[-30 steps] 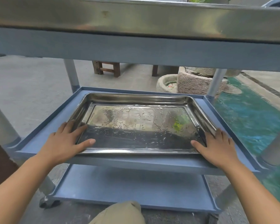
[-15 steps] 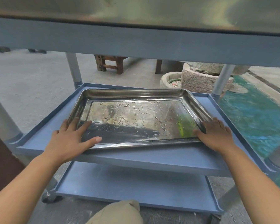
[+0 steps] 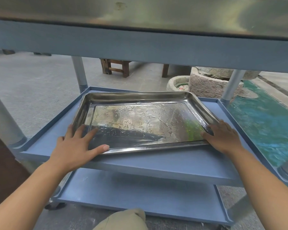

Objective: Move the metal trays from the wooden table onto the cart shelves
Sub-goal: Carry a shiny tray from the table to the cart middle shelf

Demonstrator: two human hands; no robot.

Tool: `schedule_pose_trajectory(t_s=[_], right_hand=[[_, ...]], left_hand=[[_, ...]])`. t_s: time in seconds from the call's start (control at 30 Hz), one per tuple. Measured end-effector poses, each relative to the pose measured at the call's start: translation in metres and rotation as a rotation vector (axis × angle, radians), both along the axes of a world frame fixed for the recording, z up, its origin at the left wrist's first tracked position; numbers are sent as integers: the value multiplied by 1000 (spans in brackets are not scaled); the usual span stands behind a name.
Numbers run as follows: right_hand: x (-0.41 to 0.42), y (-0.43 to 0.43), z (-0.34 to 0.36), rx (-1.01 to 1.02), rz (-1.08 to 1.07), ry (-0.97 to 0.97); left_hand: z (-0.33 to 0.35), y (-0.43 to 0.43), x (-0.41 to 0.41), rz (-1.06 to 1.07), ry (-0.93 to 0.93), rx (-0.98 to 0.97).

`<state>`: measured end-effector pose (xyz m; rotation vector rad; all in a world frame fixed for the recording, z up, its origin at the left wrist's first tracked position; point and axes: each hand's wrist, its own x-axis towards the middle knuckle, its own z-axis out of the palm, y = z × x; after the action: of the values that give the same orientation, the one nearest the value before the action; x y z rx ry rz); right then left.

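Now both hands down flat on a shiny metal tray (image 3: 140,123). Sits on the middle shelf (image 3: 156,165) of the blue cart (image 3: 79,72), turned a little crooked (wet drops all over the inside). Left hand (image 3: 75,146) spread over the near left corner, fingers straight, thumb along the front edge. Right hand (image 3: 223,136) flat on the near right corner, fingers straight too. Gripping nothing, just touching. Up above, a second tray (image 3: 140,10) on the top shelf (image 3: 140,42).

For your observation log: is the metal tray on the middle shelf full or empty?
Empty: the metal tray shows only a bare bottom with water droplets.
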<state>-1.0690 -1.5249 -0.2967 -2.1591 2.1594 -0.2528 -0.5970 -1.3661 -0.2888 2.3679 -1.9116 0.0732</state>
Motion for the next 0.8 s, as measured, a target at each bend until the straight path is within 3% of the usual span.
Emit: schedule_pose_trajectory(t_s=[0.8], right_hand=[[4, -9, 0, -45, -7, -19]], left_hand=[[-7, -4, 0, 9, -21, -19]])
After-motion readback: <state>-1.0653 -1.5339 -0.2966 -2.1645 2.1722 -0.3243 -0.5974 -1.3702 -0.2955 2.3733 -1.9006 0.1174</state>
